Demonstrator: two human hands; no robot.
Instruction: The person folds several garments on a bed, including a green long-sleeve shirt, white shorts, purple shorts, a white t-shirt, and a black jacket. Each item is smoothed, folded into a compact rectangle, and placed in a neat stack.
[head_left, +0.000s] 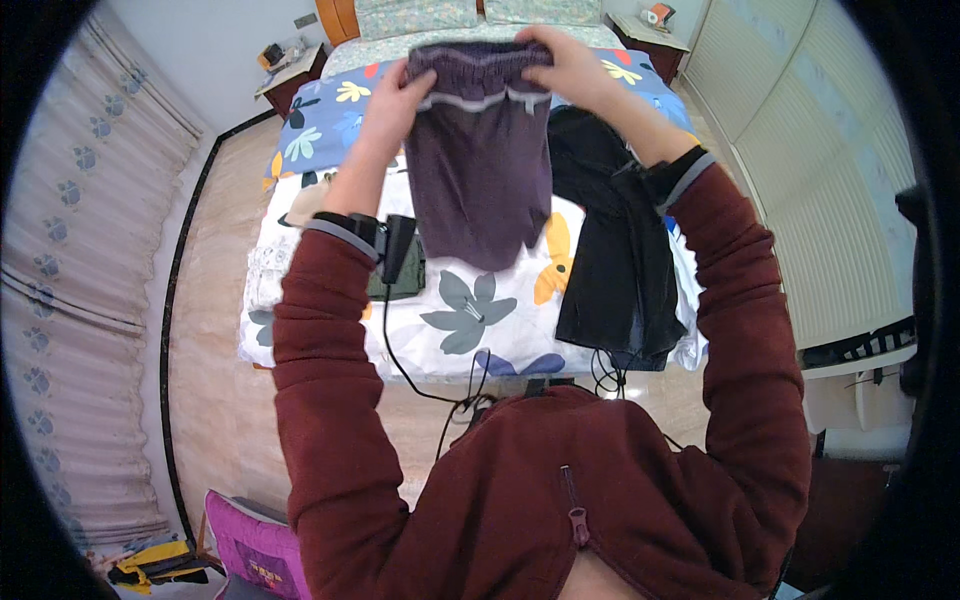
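A pair of dark purple shorts (480, 172) with an elastic waistband hangs above the bed, waistband up. My left hand (394, 101) grips the waistband's left end, and my right hand (566, 71) grips its right end. The hems hang loose and look slightly blurred. Black trousers (619, 262) lie along the right side of the bed. A folded dark green garment (401, 274) is partly hidden behind the device on my left wrist. Farther left are a beige item (307, 201) and a folded white patterned cloth (268, 276).
The bed bears a floral sheet (480, 315) and a blue floral quilt (322, 127). Nightstands (296, 79) (656, 37) flank its head. Black cables (420, 390) hang by the bed's foot. Curtains (82, 262) are at left, a sliding wardrobe (817, 150) at right, a magenta cushion (255, 544) at lower left.
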